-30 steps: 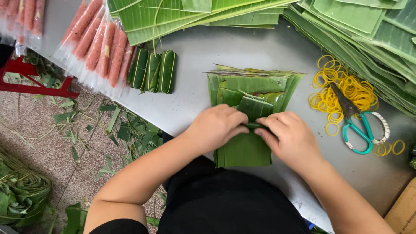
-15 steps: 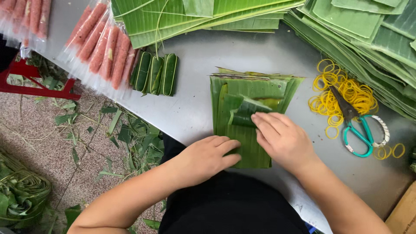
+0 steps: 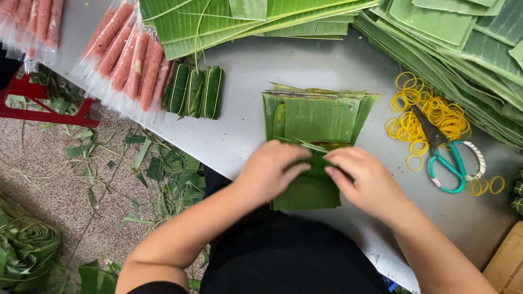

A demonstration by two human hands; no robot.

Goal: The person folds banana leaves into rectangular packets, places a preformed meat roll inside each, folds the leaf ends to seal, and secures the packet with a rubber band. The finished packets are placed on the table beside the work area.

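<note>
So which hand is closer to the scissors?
Right. The right hand lies just left of the scissors, on the leaf stack; the left hand sits farther left, beyond it.

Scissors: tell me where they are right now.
In the head view, the scissors lie on the metal table, beyond the right hand, resting on the heap of yellow rubber bands.

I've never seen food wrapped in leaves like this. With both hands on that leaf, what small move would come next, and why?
Probably rolling the small bundle a little further forward over the leaf stack. The left hand and right hand pinch it from both sides at the stack's near end, flat leaf lies ahead, and three finished rolls lie beside it. What is inside is hidden.
</note>
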